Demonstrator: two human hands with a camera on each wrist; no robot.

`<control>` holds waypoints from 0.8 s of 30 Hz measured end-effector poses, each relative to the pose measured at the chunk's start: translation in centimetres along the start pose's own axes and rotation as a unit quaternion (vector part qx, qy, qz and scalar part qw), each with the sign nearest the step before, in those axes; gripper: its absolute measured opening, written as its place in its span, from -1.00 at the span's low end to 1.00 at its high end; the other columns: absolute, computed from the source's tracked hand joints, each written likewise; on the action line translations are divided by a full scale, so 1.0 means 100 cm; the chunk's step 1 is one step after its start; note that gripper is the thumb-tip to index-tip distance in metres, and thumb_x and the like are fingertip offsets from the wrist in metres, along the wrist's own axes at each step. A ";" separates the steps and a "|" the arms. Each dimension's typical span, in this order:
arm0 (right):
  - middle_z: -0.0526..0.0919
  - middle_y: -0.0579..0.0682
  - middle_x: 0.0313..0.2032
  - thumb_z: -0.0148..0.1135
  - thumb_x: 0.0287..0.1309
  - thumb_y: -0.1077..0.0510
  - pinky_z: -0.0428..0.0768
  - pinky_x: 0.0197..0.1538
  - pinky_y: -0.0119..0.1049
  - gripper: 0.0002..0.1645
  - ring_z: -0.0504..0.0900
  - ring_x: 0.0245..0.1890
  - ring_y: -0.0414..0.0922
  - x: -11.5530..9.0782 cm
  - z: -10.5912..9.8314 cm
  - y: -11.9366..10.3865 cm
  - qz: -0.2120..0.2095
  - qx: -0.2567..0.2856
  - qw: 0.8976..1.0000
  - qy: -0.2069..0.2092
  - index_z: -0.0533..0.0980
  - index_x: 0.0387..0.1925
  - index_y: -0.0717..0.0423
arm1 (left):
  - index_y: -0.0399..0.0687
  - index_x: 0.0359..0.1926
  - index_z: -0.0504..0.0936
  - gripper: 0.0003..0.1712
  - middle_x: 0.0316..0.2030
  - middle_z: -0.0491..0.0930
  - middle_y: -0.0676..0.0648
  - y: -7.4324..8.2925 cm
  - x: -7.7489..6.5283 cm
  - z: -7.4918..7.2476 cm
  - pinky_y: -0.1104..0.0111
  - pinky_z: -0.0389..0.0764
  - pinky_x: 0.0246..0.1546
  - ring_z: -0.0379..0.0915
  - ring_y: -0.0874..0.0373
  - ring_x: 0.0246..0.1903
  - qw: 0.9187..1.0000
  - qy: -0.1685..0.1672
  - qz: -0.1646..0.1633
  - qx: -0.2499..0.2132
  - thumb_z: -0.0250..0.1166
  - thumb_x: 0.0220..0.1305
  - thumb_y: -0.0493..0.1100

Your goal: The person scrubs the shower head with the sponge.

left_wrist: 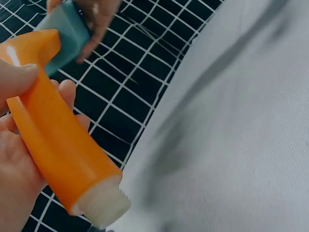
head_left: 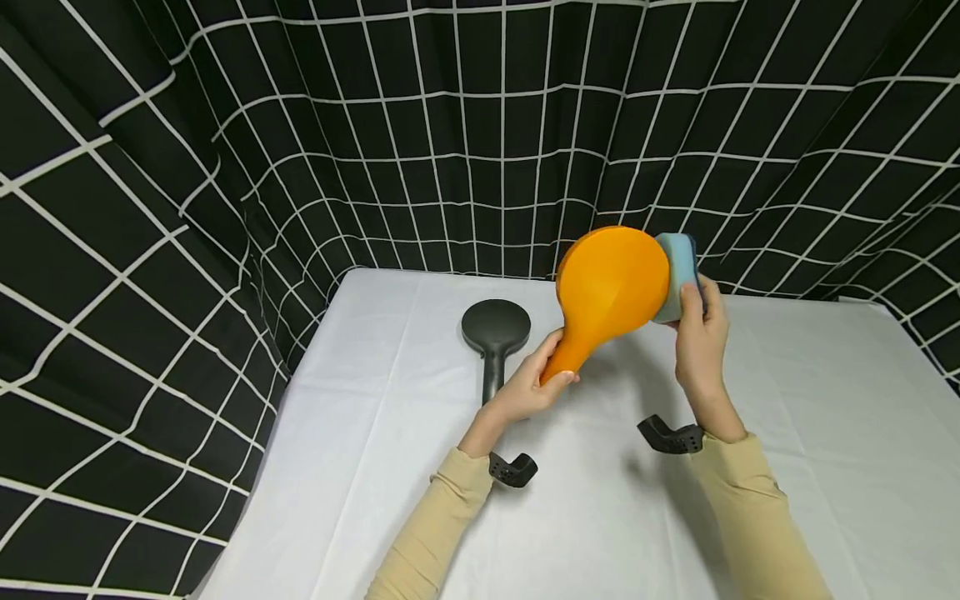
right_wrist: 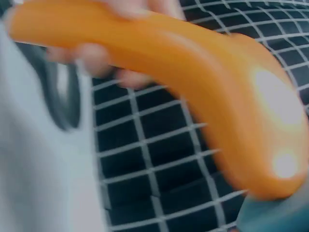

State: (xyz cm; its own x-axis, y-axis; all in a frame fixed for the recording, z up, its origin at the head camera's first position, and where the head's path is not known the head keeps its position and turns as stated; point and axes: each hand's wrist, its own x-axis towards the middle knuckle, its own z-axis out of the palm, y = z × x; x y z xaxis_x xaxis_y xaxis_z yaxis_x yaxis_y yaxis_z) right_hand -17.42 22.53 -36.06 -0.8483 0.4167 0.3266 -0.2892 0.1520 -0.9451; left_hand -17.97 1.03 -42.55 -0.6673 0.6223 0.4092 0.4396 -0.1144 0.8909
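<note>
My left hand (head_left: pixel 531 385) grips an orange shower head (head_left: pixel 613 279) by its handle, holding it raised over the table with the round head up. At the handle's lower end a pale threaded connector (left_wrist: pixel 105 203) shows in the left wrist view. In my right hand (head_left: pixel 702 337) a light blue sponge (head_left: pixel 677 271) with a darker outer layer is pinched between thumb and fingers. The sponge lies against the right edge of the orange head; in the right wrist view the sponge (right_wrist: pixel 275 215) meets the head's rim.
A dark grey shower head (head_left: pixel 496 325) lies on the white-covered table (head_left: pixel 390 467), its handle partly behind my left wrist. Black curtains with a white grid (head_left: pixel 480 125) stand behind the table and along both sides. A black camera mount (head_left: pixel 670 437) sticks out from my right wrist.
</note>
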 end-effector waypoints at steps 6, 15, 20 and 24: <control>0.44 0.08 0.09 0.05 0.25 0.18 0.36 0.03 -0.41 -0.60 0.37 0.03 -0.15 0.020 -0.008 -0.026 -0.163 -0.109 0.981 0.004 0.49 0.10 0.20 | -0.22 0.33 0.12 -0.36 0.17 0.34 -0.20 -0.014 0.001 0.003 0.37 0.32 0.09 0.35 0.09 -0.05 0.990 0.002 0.010 0.143 0.11 0.26 -0.38; 0.51 0.03 -0.02 -0.03 0.31 0.05 0.40 -0.14 -0.41 -0.58 0.42 -0.15 -0.20 0.023 -0.025 -0.018 -0.069 -0.147 0.987 0.012 0.50 0.08 0.17 | -0.24 0.33 0.15 -0.36 0.25 0.29 -0.19 -0.015 0.001 0.006 0.35 0.27 0.19 0.31 0.03 0.13 0.979 0.042 0.018 0.196 0.14 0.25 -0.35; 0.52 0.07 -0.12 -0.07 0.32 -0.02 0.35 -0.24 -0.38 -0.53 0.40 -0.26 -0.21 0.019 -0.030 -0.013 0.005 -0.201 0.980 0.015 0.49 0.05 0.20 | -0.16 0.34 0.16 -0.34 0.26 0.29 -0.12 -0.012 0.000 0.003 0.33 0.30 0.18 0.31 0.07 0.15 0.967 0.038 -0.011 0.251 0.14 0.25 -0.31; 0.52 0.13 -0.03 0.09 0.21 0.03 0.33 -0.10 -0.38 -0.58 0.41 -0.10 -0.14 0.015 -0.019 -0.024 -0.154 -0.202 0.967 0.030 0.56 0.01 0.15 | -0.09 0.34 0.19 -0.34 0.16 0.39 -0.06 -0.011 0.000 0.004 0.28 0.46 -0.02 0.41 0.11 -0.01 0.948 0.034 -0.016 0.317 0.15 0.22 -0.29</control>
State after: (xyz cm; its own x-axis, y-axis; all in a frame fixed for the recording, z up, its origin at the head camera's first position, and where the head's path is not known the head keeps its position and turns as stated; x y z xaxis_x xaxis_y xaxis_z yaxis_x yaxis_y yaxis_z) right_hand -17.14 24.47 -33.32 -0.7184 0.3449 0.6041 -0.3181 0.6094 -0.7262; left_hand -18.20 1.46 -43.62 -0.7136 0.5640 0.4156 0.6776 0.4051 0.6137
